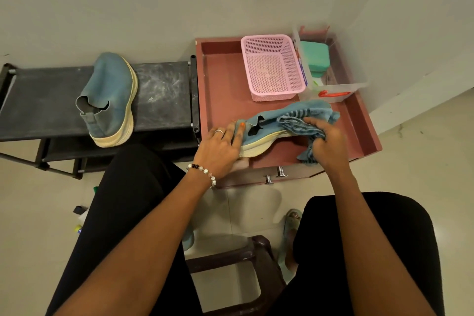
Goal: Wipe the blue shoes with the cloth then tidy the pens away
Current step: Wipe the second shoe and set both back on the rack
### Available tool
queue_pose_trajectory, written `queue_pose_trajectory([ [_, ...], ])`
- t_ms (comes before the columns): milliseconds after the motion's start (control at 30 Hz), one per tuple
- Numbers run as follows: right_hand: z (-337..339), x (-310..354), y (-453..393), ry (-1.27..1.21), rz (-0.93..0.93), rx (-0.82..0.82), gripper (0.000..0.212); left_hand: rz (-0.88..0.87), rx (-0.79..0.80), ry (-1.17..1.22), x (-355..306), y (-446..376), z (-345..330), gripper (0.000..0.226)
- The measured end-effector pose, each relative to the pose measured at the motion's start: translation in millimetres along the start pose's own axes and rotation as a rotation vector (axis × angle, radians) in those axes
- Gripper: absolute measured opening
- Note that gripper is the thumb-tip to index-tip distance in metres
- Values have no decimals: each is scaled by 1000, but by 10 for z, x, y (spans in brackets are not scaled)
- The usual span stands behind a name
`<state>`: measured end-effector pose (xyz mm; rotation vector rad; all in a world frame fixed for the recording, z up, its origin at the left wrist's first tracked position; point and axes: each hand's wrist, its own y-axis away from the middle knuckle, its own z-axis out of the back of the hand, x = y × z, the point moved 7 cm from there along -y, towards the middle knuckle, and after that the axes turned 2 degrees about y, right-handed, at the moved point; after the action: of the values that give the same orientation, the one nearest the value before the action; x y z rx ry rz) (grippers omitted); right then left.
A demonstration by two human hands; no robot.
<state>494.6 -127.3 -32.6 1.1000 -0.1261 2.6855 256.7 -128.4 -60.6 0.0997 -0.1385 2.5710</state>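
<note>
1. Right hand [327,141]: the grip is clenched around a bunched blue striped terry cloth [298,124], which is pressed against the upper of a blue slip-on shoe with a cream sole [269,126].
2. Left hand [220,149]: the grip grasps the heel end of the same shoe, fingers laid over the collar; a ring and a beaded bracelet are worn.
3. The held shoe lies tilted on its side over the near left part of the maroon tray-topped bench [225,90], toe toward the right edge.
4. A pink perforated plastic basket [272,67] stands at the far edge of the bench; a clear plastic box holding a green container [315,59] is just beside it, at the far right corner.
5. The second blue slip-on shoe [110,97] rests on the black fabric shoe rack [161,95], left of the bench.
6. Pens: not identifiable.
</note>
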Motion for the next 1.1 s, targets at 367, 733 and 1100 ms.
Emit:
queue_pose_trajectory([
  [367, -818, 776, 417, 321, 331, 124, 75, 229, 79, 260, 149, 168, 10, 77],
  [733, -819, 565, 373, 659, 845, 254, 78, 232, 171, 519, 159, 177, -100, 77],
  [1100, -1018, 715, 539, 279, 211, -7, 71, 215, 190, 644, 237, 104, -75, 75],
])
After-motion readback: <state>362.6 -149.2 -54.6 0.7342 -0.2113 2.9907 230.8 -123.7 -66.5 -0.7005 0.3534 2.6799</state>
